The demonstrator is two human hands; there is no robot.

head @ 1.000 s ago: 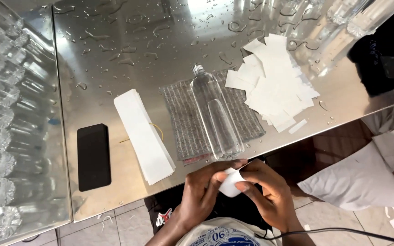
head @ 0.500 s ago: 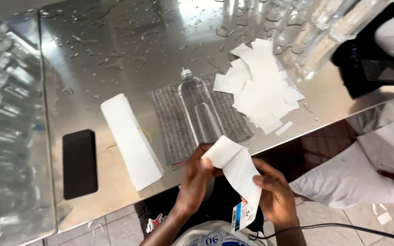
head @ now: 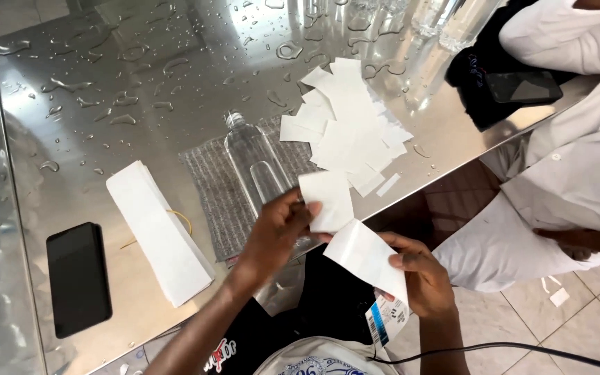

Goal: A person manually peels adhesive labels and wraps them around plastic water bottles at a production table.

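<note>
Left hand (head: 276, 232) pinches a white backing slip (head: 326, 200) over the clear bottle (head: 255, 163) lying on the grey mat (head: 213, 191). Right hand (head: 421, 274) grips the peeled label (head: 369, 257), probably sticky side up, beyond the wet tabletop (head: 140, 69) edge so it stays dry.

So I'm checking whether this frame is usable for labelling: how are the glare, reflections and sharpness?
Head view: strong glare washes the wet steel table along the top, with reflections among the droplets; the clear bottle is see-through and hard to outline; the left hand, right hand and white label strip look fairly sharp.
</note>
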